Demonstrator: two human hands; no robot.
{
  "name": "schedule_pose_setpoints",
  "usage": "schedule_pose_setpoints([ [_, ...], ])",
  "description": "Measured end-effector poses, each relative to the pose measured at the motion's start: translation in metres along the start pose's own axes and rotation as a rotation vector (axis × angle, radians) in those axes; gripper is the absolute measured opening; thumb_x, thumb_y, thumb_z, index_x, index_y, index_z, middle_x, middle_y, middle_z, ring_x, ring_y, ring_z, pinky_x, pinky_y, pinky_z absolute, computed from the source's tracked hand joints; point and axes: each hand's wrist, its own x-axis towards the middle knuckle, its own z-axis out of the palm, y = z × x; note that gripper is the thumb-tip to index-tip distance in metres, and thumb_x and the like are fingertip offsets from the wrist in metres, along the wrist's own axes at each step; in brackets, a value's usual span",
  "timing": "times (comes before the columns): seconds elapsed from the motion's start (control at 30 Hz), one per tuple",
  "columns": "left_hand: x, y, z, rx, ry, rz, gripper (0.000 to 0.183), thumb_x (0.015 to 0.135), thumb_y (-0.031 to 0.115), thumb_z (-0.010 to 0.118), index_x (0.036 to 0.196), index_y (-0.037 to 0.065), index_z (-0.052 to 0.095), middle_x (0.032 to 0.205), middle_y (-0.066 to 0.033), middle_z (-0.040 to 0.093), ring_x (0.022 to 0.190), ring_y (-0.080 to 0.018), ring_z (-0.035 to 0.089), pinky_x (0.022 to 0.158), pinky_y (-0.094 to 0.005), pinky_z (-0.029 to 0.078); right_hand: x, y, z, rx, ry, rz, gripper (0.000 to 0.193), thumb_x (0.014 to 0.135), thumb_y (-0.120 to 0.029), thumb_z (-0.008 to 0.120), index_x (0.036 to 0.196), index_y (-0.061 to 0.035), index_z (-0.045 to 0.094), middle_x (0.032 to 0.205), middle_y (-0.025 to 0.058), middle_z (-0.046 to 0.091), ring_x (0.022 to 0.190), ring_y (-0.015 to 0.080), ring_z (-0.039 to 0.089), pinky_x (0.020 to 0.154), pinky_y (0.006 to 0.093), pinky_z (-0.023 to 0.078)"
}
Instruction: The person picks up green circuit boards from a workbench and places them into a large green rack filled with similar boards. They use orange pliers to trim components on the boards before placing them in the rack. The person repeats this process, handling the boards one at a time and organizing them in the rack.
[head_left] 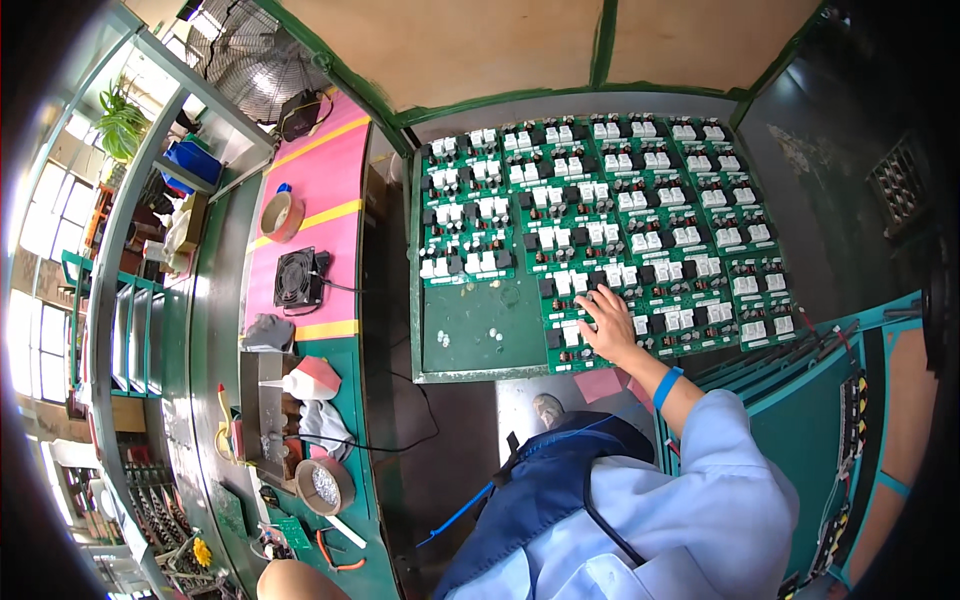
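My right hand [610, 328] reaches over a panel of green circuit boards [655, 295], its fingers spread and resting on or just above the tall parts. The boards lie in rows on a green bench top [465, 335] and carry white blocks, black blocks and copper-coloured coils. Around my right wrist is a blue band [667, 387]. A patch of bare skin [300, 582], perhaps part of my left arm, shows at the lower left edge. My left hand itself is out of the picture.
Left of me runs a bench with a pink mat [335, 180], a small black fan [300, 278], a round tub [325, 486], a pink-and-white bottle [312, 379] and orange-handled pliers [338, 555]. A black cable [430, 425] hangs off it. Green racks [800, 420] stand at right.
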Motion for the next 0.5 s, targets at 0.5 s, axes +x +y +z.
schedule_pose_setpoints([
  [0.5,0.016,0.03,0.019,-0.26,-0.225,-0.317,0.011,0.067,0.007,0.057,0.059,0.005,0.05,0.057,-0.0047,0.045,0.048,-0.0158,0.046,0.045,-0.0274,0.042,-0.001,-0.006,0.005,-0.061,-0.019,-0.03,0.046,0.073,-0.031,0.059,0.112,-0.0087,0.05,0.119,0.0195,0.04,0.115,0.0336,0.032,0.095,0.0469,0.023],
])
